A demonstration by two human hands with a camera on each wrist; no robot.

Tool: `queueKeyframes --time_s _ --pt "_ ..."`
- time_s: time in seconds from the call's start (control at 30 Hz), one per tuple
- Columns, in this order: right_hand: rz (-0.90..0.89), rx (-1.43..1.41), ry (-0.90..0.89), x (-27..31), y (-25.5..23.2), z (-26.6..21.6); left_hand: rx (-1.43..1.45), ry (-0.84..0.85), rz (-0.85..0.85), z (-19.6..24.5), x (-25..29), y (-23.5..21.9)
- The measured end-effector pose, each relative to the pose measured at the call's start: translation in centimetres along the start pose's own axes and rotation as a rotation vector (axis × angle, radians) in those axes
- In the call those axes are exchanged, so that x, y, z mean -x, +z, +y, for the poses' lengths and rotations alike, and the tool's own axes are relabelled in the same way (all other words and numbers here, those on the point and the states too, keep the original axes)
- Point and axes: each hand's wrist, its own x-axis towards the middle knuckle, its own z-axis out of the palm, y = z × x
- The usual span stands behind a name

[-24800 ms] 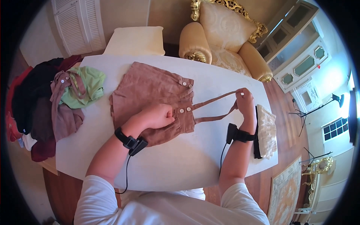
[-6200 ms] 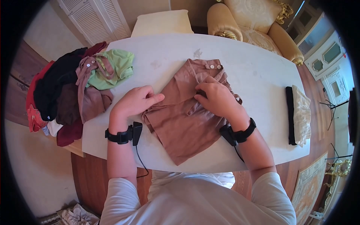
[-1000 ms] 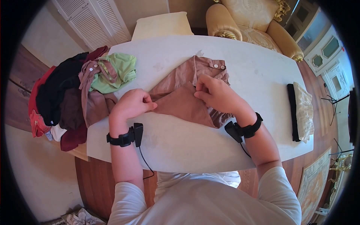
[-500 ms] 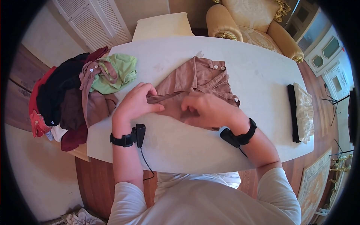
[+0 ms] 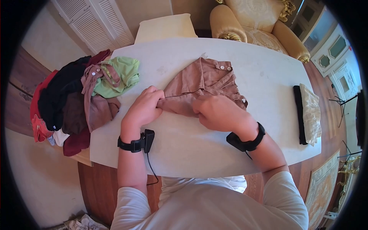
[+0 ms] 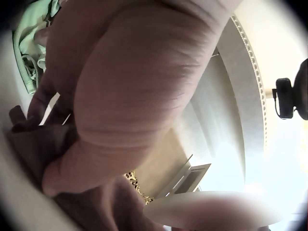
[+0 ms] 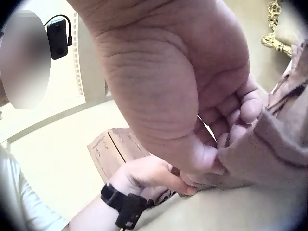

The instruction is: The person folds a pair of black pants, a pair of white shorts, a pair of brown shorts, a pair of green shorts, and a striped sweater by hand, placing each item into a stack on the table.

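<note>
- Pinching the brown garment (image 5: 188, 82) in the head view, the left hand (image 5: 143, 108) and right hand (image 5: 221, 113) have it between and just beyond them on the table (image 5: 191, 153).
- Left wrist view: thumb and fingers grip one end.
- Right wrist view: thumb and fingertips pinch a fold, the left hand just beyond.

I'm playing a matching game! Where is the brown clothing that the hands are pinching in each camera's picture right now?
Head: the brown clothing is slightly above and right of the middle, on the white table.
Left wrist: the brown clothing is at the lower left, partly hidden.
Right wrist: the brown clothing is along the right side, mostly low.
Shared landmark: gold carving, top right in head and right wrist, lower middle in left wrist.
</note>
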Motion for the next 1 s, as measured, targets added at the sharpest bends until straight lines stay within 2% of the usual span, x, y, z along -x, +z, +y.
queueKeyframes --time_s 0.07,0.2,0.3,0.37,0.43,0.53,0.63,0.73,0.83,0.93,1.0 --pt "0.032 -0.009 0.014 0.2 -2.0 -0.3 -0.045 0.008 0.067 0.2 -0.2 -0.1" --pt "-0.021 -0.019 0.065 0.4 -1.5 -0.1 -0.211 0.093 0.166 -0.1 -0.5 0.1" --pt "-0.178 -0.015 0.095 0.5 0.5 -0.1 -0.132 0.098 0.062 -0.1 0.5 -0.5" --pt "-0.297 -0.025 0.132 0.6 0.6 -0.5 0.046 0.057 0.042 0.6 1.0 -1.9" --pt "-0.298 -0.041 0.107 0.7 0.6 -0.2 0.167 -0.052 0.034 2.2 1.2 -3.3" --pt "-0.305 -0.055 0.098 0.6 0.6 0.0 0.091 0.012 0.238 3.0 0.3 -1.7" --pt "-0.344 -0.033 0.161 0.4 0.5 -0.1 0.072 -0.026 0.030 1.8 -0.3 -0.6" --pt "-0.391 -0.001 0.230 0.5 -0.3 0.0 -0.034 -0.024 0.003 1.1 -0.1 -0.1" --pt "-0.431 0.035 0.241 0.7 -0.7 0.3 -0.028 -0.033 0.045 0.9 0.0 -0.1" --pt "-0.442 0.060 0.214 0.8 -1.1 0.1 0.012 -0.174 0.038 1.5 0.3 -1.0" --pt "-0.453 0.083 0.206 0.9 -1.4 0.0 0.018 -0.187 0.018 0.9 0.3 -1.0"
